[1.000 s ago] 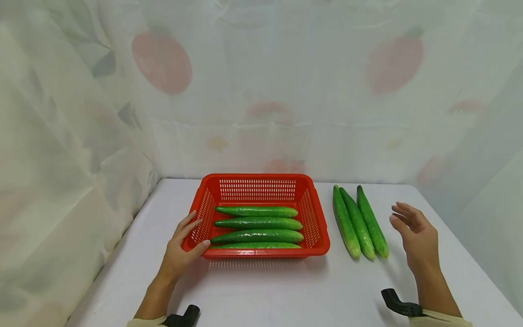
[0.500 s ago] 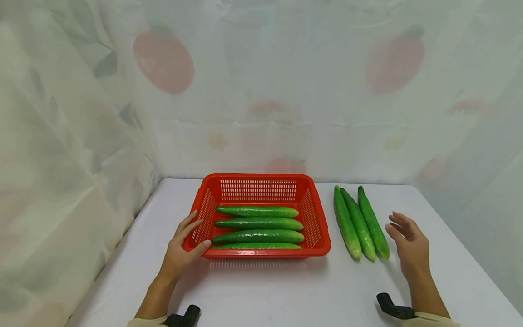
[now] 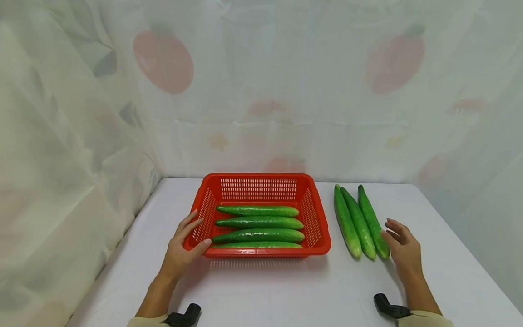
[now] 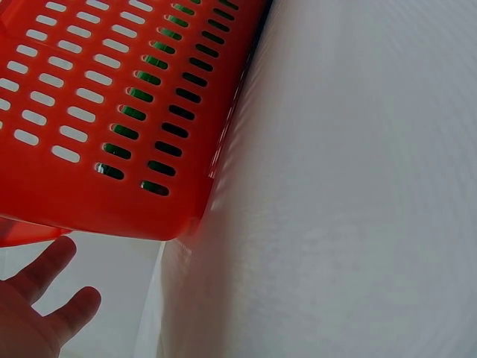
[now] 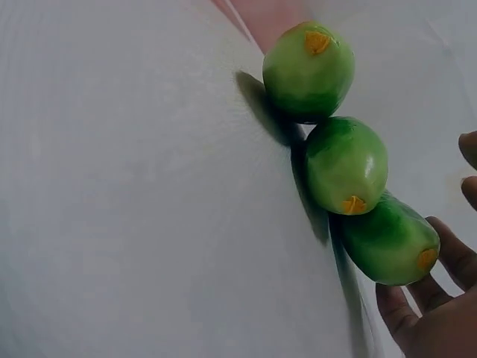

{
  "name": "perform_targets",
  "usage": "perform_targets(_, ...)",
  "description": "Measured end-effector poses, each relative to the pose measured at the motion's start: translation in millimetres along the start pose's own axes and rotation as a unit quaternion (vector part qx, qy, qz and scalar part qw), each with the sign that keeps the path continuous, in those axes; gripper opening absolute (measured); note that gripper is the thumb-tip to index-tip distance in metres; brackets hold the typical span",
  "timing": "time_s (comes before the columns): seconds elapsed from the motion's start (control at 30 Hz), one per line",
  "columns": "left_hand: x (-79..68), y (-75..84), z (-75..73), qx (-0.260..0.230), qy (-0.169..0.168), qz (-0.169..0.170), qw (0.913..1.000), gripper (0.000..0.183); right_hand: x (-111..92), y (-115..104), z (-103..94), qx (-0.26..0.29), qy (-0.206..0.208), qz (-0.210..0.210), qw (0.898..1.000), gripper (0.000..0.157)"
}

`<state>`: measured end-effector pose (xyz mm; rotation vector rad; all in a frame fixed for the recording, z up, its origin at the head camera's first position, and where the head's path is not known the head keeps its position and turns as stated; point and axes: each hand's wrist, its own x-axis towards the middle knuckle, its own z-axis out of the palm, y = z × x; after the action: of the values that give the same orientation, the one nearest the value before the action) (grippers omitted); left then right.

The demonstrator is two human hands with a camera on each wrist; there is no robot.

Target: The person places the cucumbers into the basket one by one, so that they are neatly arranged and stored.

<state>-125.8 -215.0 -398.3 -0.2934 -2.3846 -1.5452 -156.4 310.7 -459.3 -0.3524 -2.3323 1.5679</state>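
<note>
Several green cucumbers [image 3: 258, 222] lie crosswise in a red plastic basket [image 3: 265, 252]. My left hand [image 3: 180, 254] is at the basket's front left corner, fingers spread along the side and thumb at the rim. The left wrist view has the slotted basket wall [image 4: 97, 194] with two straight fingers below it. To the basket's right, three cucumbers lie side by side, pointing away: the left one [image 3: 346, 222], the middle one [image 3: 359, 225] and the rightmost one [image 3: 372, 218]. My right hand [image 3: 404, 250] is beside the rightmost cucumber [image 5: 391, 239], its loosely bent fingers and thumb close around the pale near end.
A white-covered table [image 3: 261, 295] bears everything. Patterned pale curtains [image 3: 229, 91] hang behind it and at the left side [image 3: 61, 181]. Each wrist carries a black camera mount, such as the right one [image 3: 390, 308].
My right hand has moved left and lower, from apart on the right to close beside the rightmost cucumber. The left hand, basket and cucumbers stay in place.
</note>
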Motion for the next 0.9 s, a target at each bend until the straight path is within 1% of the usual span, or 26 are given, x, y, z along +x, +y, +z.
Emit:
perform_targets(0.1, 0.2, 0.3, 0.5, -0.004, -0.001, 0.003, 1.0, 0.052, -0.6, 3.7, 0.4, -0.01, -0.007, -0.004, 1.0, 0.052)
perform_targets(0.3, 0.2, 0.5, 0.3, 0.006, 0.001, 0.007, 1.0, 0.051, -1.0, 11.1, 1.1, -0.059, -0.026, 0.004, 0.998, 0.056)
perform_targets(0.43, 0.2, 1.3, -0.1, 0.01, 0.004, 0.008, 0.9999, 0.051, 0.0, 13.6, 3.3, -0.076, -0.032, 0.003, 0.997, 0.054)
perform_targets(0.53, 0.6, -2.3, -0.3, 0.006, 0.004, 0.006, 1.0, 0.051, 0.6, 15.1, 5.1, -0.09, -0.029, -0.003, 0.996, 0.051)
perform_targets(0.67, 1.8, -20.2, -1.1, 0.002, 0.004, 0.004, 1.0, 0.053, 1.2, 15.9, 8.4, -0.101, -0.022, -0.007, 0.995, 0.048)
perform_targets(0.77, 2.4, -34.6, -1.1, 0.002, 0.004, 0.004, 1.0, 0.055, 1.4, 16.4, 10.2, -0.104, -0.009, 0.002, 0.994, 0.045)
perform_targets(0.9, 3.0, -43.6, -0.5, -0.002, 0.002, 0.009, 1.0, 0.056, 1.9, 18.7, 11.5, -0.106, 0.022, 0.022, 0.994, 0.042)
